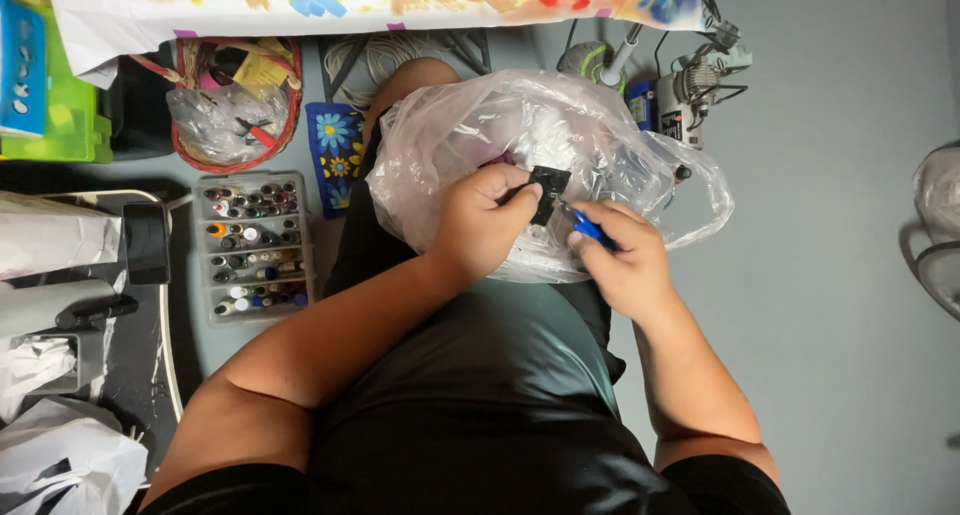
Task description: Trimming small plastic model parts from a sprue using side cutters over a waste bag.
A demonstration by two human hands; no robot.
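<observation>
The small card (pixel 548 192) pinched between the hands is black, and the tool (pixel 590 229) in the right hand (pixel 620 258) has a blue handle. Beneath them lies a clear, whitish plastic bag (pixel 600 135). To the left, a dark blue panel (pixel 336 155) bears painted blue and yellow flowers, and a clear organiser box (pixel 252 245) holds many-coloured small pieces. The round basket (pixel 285 125) farther left has a red rim. At the far edge, a white sheet (pixel 400 10) is splashed with orange, blue and red paint. The floor (pixel 830 275) is grey.
</observation>
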